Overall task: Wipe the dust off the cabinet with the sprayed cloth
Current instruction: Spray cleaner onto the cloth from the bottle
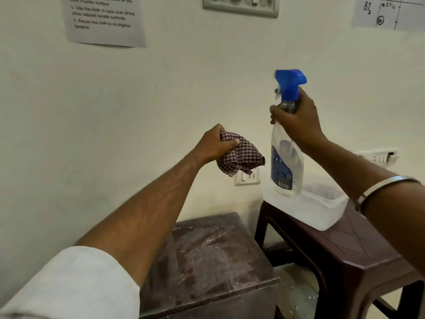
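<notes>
My left hand (215, 143) grips a bunched red-and-white checked cloth (241, 157), held up in the air in front of the wall. My right hand (296, 120) holds a clear spray bottle (285, 166) by its neck, just under the blue trigger head (290, 82). The nozzle points left, toward the cloth, a short gap away. Below both hands stands the dark brown cabinet (213, 256), its top streaked with pale dust and specks.
A dark brown plastic stool (345, 252) stands right of the cabinet with a translucent white tub (317, 210) on it. Wall sockets (249, 177) sit behind the cloth. Papers and a switch panel (241, 5) hang on the cream wall. Debris lies on the floor between cabinet and stool.
</notes>
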